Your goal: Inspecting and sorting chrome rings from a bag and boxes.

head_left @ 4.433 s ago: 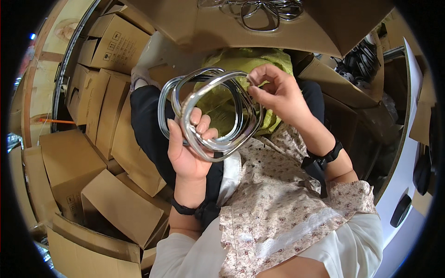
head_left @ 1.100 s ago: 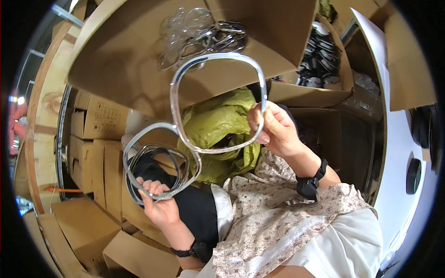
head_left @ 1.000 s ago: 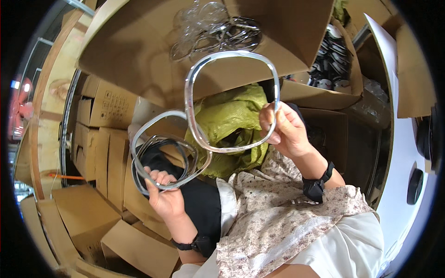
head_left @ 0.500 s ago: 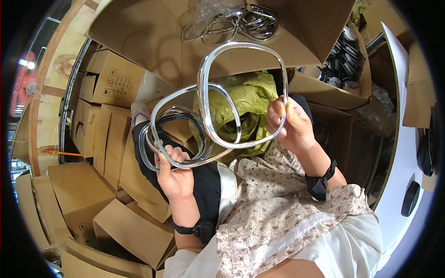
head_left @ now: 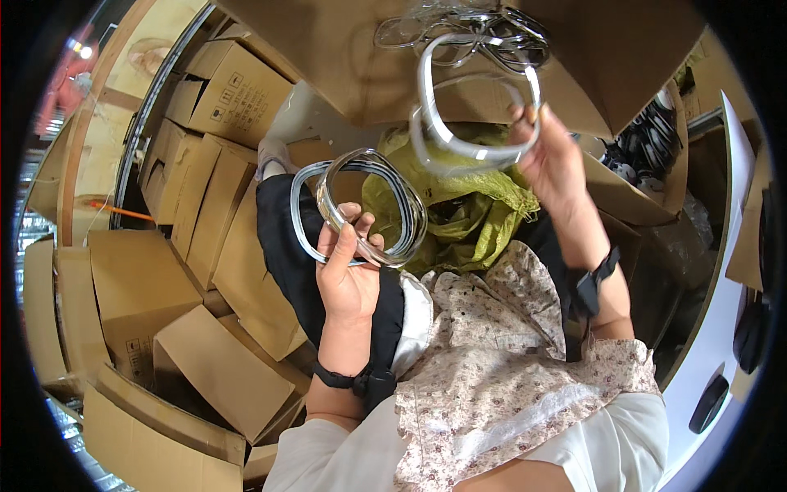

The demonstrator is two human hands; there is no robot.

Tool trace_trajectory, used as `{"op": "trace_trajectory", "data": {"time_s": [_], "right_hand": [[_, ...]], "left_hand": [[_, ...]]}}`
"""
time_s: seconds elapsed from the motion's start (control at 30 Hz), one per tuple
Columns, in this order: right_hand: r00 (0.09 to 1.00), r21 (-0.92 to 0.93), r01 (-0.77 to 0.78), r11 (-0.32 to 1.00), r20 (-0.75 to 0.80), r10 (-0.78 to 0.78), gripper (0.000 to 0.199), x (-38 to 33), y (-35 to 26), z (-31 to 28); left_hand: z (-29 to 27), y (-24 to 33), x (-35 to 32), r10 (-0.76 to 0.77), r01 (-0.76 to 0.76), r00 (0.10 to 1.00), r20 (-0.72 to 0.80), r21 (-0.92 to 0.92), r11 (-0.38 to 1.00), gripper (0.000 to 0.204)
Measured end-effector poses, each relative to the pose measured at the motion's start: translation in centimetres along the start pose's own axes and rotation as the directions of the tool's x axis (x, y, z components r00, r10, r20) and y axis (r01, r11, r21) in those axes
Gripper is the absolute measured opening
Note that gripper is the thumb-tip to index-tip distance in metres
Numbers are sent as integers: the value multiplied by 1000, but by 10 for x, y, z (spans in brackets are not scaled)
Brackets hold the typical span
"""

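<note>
My left hand (head_left: pixel 348 266) grips a bundle of several chrome ring-shaped frames (head_left: pixel 407 215), rounded square in outline, with thumb and fingers closed round their lower side. My right hand (head_left: pixel 551 152) is raised farther out and pinches the right side of shiny chrome frames (head_left: pixel 471 151), apparently two, smeared by motion. These frames hang before the opening of a large cardboard box (head_left: pixel 631 61). Inside that box lies a pile of similar chrome frames (head_left: pixel 525 41), partly with clear plastic. Below my right hand is a yellow-green woven sack (head_left: pixel 488 205), crumpled between my legs.
Cardboard cartons (head_left: pixel 225 369) are stacked and leaning along my left. At the right, an open carton (head_left: pixel 627 184) holds several black and white parts (head_left: pixel 652 135). A white panel (head_left: pixel 713 303) stands at the far right. A floral apron (head_left: pixel 492 353) covers my lap.
My right hand has moved up and away toward the large box, carrying the chrome frames clear of the left-hand bundle. My left hand keeps its bundle. The view has shifted.
</note>
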State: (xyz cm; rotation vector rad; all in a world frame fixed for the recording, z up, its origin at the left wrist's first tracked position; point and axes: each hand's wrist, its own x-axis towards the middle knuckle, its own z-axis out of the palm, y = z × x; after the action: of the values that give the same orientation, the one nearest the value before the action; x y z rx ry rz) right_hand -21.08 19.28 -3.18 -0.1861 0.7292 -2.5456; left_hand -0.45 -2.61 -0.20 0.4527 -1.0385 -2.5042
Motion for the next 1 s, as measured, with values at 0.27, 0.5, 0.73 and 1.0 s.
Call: {"op": "trace_trajectory", "data": {"time_s": [0.27,0.5,0.73,1.0], "right_hand": [[790,-403,70,912,-535,-298,34,132,-89,-117],[989,-696,-43,717,-129,-65,30,26,-18,-38],[980,-728,-169,664,-53,191,22,-72,43,38],[998,-943,32,332,50,46,24,-86,37,53]], "left_hand": [[-5,6,1,-115,188,967,226,-333,924,42],[-8,6,-1,-168,310,918,361,-386,869,42],[-3,8,-3,-168,348,891,422,-397,849,37],[-6,5,-7,-168,341,888,428,-369,865,39]]}}
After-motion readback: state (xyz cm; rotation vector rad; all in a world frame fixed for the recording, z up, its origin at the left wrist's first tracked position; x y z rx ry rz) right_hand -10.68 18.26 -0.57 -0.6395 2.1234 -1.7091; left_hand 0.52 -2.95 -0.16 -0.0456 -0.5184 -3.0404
